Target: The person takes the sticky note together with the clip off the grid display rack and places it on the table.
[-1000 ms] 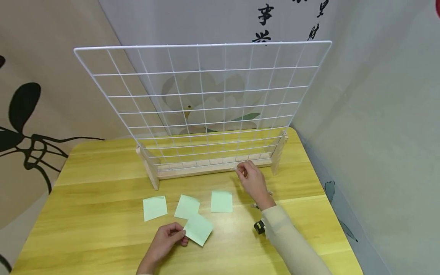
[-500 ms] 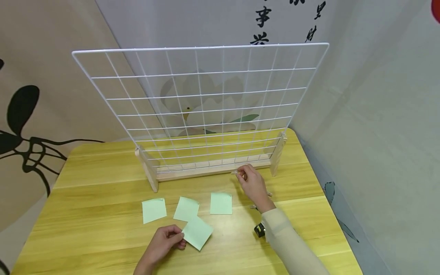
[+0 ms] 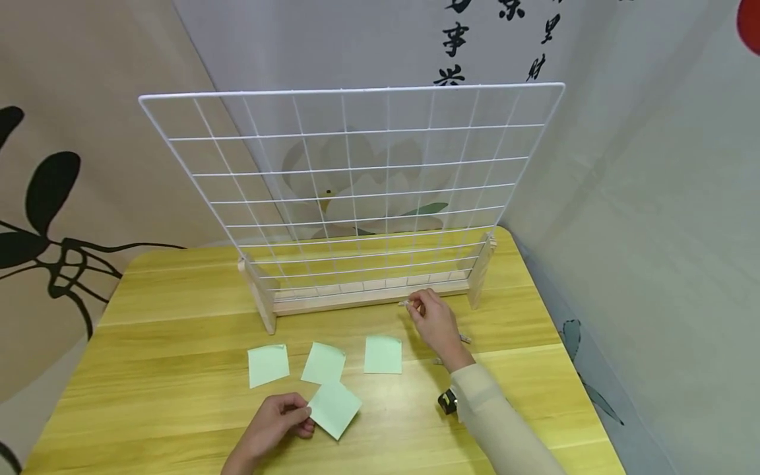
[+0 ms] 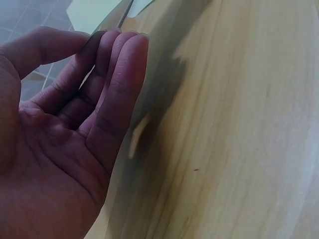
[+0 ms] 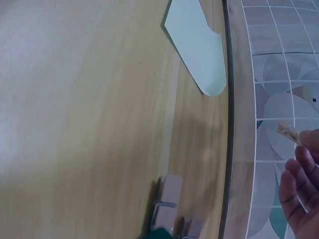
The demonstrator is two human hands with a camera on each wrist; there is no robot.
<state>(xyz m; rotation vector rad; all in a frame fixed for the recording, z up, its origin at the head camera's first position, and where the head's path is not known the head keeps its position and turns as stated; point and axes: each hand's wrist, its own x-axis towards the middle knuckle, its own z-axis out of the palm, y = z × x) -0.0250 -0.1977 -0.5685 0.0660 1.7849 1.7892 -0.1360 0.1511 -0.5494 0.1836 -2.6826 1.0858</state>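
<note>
My left hand pinches a pale green sticky note by its left corner, between thumb and fingers. In the left wrist view the note shows beyond the fingertips. My right hand pinches a small wooden clothespin between thumb and finger, just in front of the base of a white wire grid. More green notes lie in a row on the table: a left one, a middle one and a right one. The held note's upper edge overlaps the middle one in the head view.
The grid leans back in a wooden stand on the wooden table. Beside my right forearm lie more clothespins and a small black object with a yellow mark. Printed curtains hang behind and to the right.
My left hand has drawn the held note slightly left and nearer. The right hand keeps its pinch on the clothespin, almost still near the stand. The head view has tilted up a little.
</note>
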